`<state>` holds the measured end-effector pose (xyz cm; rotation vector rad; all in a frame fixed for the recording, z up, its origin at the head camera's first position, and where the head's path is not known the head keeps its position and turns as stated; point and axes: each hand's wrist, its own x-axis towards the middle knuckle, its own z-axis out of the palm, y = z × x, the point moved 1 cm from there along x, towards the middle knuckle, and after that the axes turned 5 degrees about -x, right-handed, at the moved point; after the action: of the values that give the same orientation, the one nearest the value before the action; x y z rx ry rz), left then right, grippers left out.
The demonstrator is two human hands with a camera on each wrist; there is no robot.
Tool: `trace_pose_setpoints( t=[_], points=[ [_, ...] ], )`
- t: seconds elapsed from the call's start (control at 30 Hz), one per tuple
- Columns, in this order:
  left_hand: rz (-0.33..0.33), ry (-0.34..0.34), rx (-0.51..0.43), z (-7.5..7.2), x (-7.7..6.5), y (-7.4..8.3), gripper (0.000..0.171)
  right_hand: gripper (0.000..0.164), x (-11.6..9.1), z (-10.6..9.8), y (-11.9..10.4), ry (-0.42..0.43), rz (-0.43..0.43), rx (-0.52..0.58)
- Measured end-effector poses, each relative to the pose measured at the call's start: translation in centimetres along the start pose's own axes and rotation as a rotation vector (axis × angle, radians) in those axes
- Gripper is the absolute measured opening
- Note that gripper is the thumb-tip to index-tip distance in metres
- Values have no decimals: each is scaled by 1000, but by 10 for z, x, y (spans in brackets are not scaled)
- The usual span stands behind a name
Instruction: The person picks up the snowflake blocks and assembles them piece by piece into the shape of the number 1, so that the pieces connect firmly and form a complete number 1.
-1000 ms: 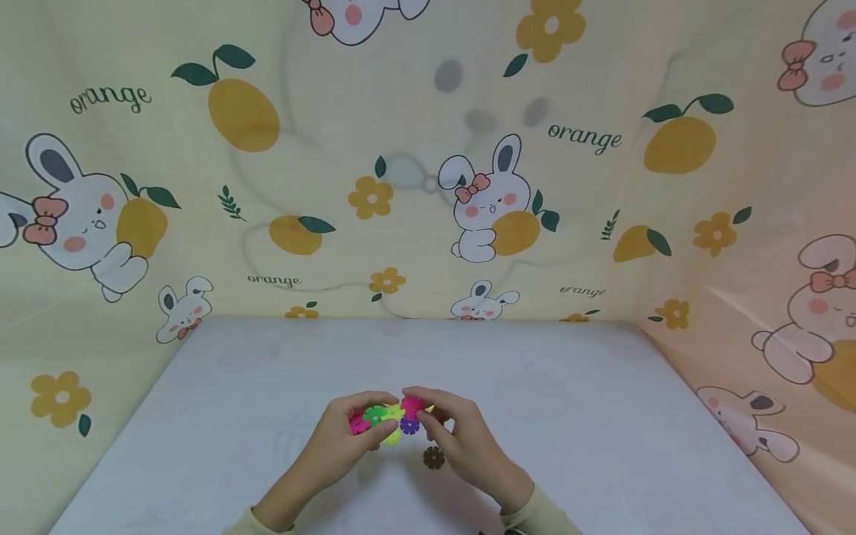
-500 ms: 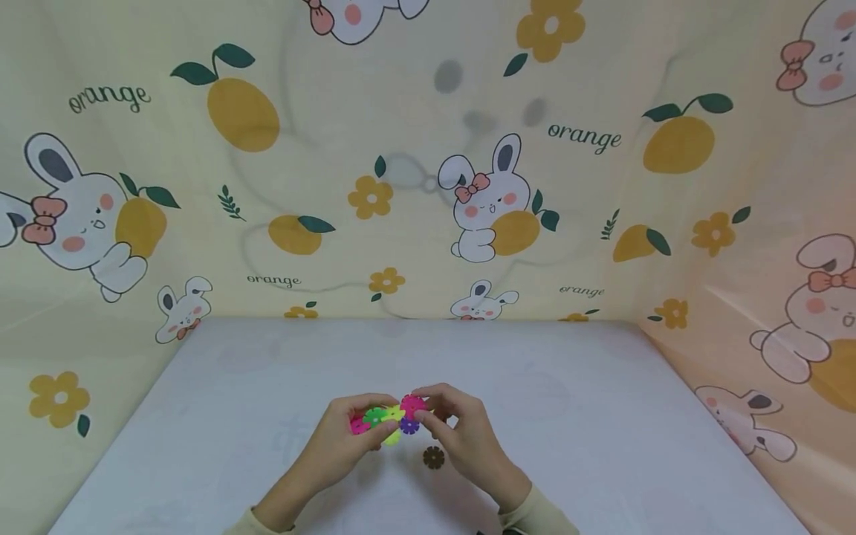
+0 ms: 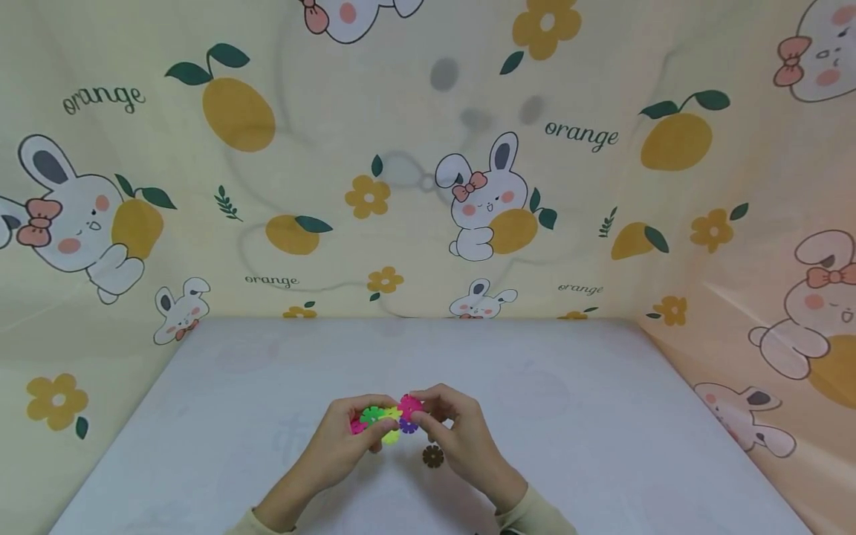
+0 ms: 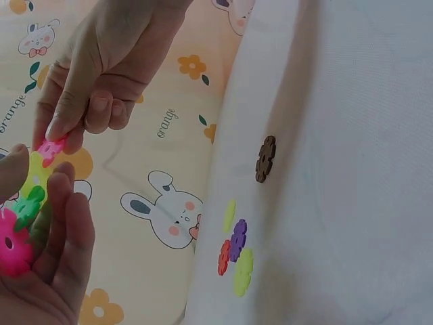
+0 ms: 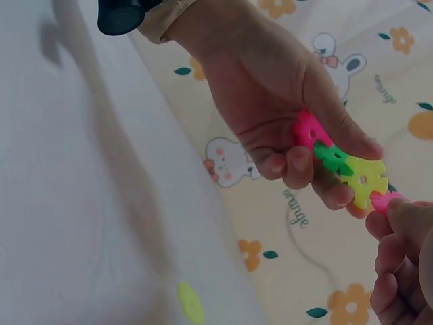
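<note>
In the head view my left hand [image 3: 341, 438] grips a short chain of notched plastic discs: a pink disc [image 4: 12, 247], a green disc [image 4: 28, 207] and a yellow disc [image 5: 364, 179]. The thumb lies over the yellow one. At the chain's far end, my right hand [image 3: 464, 438] pinches a second pink disc [image 3: 409, 406] between thumb and fingers. This disc meets the yellow disc's edge; whether their slots are fully engaged I cannot tell. Both hands are raised above the table.
On the white table [image 3: 568, 423] lie loose discs: a brown disc [image 4: 266, 159], a purple disc [image 4: 237, 240], a red disc [image 4: 223, 257] and two yellow ones, including a larger-looking yellow disc [image 4: 243, 272]. A patterned curtain [image 3: 321, 134] surrounds the table's back and sides.
The right hand's index finger has drawn back over the pink disc from a straighter pose, and its grip has shifted slightly. The left hand and chain stay almost in place.
</note>
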<state>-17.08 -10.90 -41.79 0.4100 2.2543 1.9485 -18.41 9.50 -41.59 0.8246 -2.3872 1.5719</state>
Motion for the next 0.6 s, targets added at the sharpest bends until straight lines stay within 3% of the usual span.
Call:
trace_pose_setpoints(
  t=[0.3,0.6],
  points=[
    [26,-37,-34,0,-1,0,28,20,1,1,3,-36,1,69],
    [4,-65,-47,-1,-1,0,27,20,2,0,3,-70,18,131]
  ],
)
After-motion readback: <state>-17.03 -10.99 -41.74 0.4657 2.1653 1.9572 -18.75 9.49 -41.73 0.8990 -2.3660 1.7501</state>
